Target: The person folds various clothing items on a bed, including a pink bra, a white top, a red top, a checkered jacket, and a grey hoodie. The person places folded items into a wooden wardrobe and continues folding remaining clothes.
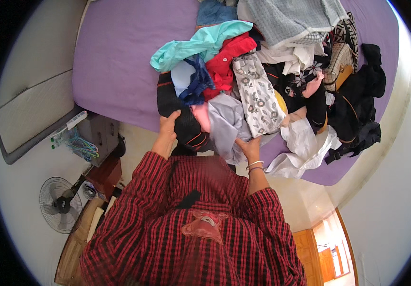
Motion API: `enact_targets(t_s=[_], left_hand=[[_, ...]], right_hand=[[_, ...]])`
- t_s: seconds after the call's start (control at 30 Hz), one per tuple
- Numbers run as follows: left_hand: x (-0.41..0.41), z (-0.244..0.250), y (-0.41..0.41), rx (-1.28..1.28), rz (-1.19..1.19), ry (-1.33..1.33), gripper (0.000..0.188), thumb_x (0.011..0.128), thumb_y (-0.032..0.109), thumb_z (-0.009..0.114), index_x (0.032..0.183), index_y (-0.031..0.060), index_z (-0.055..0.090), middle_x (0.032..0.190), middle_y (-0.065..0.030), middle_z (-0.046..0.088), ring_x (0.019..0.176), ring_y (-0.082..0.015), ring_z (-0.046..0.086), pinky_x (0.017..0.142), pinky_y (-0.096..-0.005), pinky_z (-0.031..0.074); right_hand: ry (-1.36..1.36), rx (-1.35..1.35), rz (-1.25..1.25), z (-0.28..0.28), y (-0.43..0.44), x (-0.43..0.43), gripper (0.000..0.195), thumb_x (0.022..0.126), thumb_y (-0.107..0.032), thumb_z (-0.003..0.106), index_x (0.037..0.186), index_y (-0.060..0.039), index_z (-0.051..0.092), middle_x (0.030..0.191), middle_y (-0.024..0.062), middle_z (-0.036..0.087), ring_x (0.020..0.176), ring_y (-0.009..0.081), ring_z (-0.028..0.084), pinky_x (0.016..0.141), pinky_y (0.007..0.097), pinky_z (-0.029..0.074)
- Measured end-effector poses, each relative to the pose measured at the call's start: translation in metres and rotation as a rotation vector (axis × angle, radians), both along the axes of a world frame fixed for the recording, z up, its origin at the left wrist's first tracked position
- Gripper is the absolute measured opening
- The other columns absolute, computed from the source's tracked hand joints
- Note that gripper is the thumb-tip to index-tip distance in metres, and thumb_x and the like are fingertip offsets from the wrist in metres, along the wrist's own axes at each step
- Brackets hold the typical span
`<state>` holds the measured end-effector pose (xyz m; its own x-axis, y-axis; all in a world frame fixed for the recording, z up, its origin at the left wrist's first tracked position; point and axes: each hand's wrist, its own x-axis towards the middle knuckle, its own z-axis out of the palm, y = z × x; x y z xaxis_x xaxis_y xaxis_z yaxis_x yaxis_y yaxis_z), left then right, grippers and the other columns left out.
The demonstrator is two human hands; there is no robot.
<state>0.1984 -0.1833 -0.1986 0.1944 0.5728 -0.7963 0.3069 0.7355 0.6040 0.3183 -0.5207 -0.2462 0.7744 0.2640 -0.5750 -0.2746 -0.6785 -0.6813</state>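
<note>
Heaped clothes lie along the near side of a bed with a purple sheet (130, 60). My left hand (168, 129) grips the edge of a black garment with orange lines (184, 123), thumb on top, other fingers hidden beneath. At the pile's near edge, my right hand (251, 148) pinches a lavender-grey satin cloth (228, 121). Just beyond its fingertips lies a white flower-print cloth (257, 94). Farther up are a red garment (227, 64), a turquoise cloth (198, 44) and a dark blue strappy piece (200, 80).
Right of the pile lie a white shirt (303, 146), black straps and cloth (355, 107) and a checked bag (339, 66). A grey towel-like cloth (287, 21) covers the far clothes. Left stand a grey cabinet (101, 134), a fan (62, 205) and a power strip (77, 120).
</note>
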Motion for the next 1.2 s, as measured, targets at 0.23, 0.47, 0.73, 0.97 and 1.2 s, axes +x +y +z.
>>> enact_targets(t_s=[0.23,0.47,0.73,0.97,1.2], left_hand=[[0.199,0.239,0.096,0.497,-0.302,-0.610,0.041,0.087,0.008,0.072,0.127,0.0026,0.065,0.120,-0.0079,0.069,0.106,-0.0218,0.068,0.095,-0.0378,0.057],[0.376,0.335,0.104,0.512,-0.499,-1.120,0.026,0.098,0.014,0.065,0.118,-0.0019,0.065,0.102,-0.0089,0.070,0.089,-0.0188,0.068,0.079,-0.0306,0.056],[0.274,0.146,0.133,0.973,-0.477,-0.116,0.060,0.088,0.029,0.076,0.133,-0.0050,0.056,0.130,-0.0201,0.062,0.121,-0.0297,0.061,0.104,-0.0403,0.048],[0.045,-0.004,0.108,0.630,-0.594,0.303,0.050,0.086,0.030,0.077,0.121,0.0001,0.059,0.094,-0.0131,0.074,0.088,-0.0242,0.071,0.080,-0.0381,0.055],[0.090,0.045,0.028,0.593,-0.707,-0.116,0.037,0.094,0.020,0.071,0.125,0.0038,0.060,0.096,-0.0083,0.070,0.082,-0.0146,0.068,0.072,-0.0318,0.055]], right_hand=[[0.058,0.022,-0.265,0.018,-0.013,-0.011,0.123,0.064,-0.035,0.095,0.151,0.0112,0.021,0.148,0.0313,0.041,0.137,0.0397,0.044,0.115,0.0429,0.036],[-0.126,0.034,-0.372,0.010,0.009,0.026,0.107,0.071,-0.026,0.092,0.148,0.0104,0.026,0.148,0.0279,0.042,0.136,0.0329,0.046,0.115,0.0409,0.036],[-0.276,-0.195,-0.377,0.072,0.008,0.071,0.052,0.088,-0.016,0.068,0.130,0.0080,0.051,0.122,0.0295,0.064,0.113,0.0439,0.062,0.098,0.0420,0.048],[-0.391,0.425,-0.699,0.178,-0.041,0.152,0.034,0.100,-0.014,0.050,0.128,0.0018,0.063,0.124,0.0104,0.066,0.109,0.0202,0.064,0.096,0.0352,0.051],[-0.417,0.651,-0.885,0.359,0.006,0.200,0.049,0.105,-0.025,0.046,0.145,0.0026,0.046,0.143,0.0199,0.054,0.126,0.0335,0.059,0.105,0.0490,0.052]])
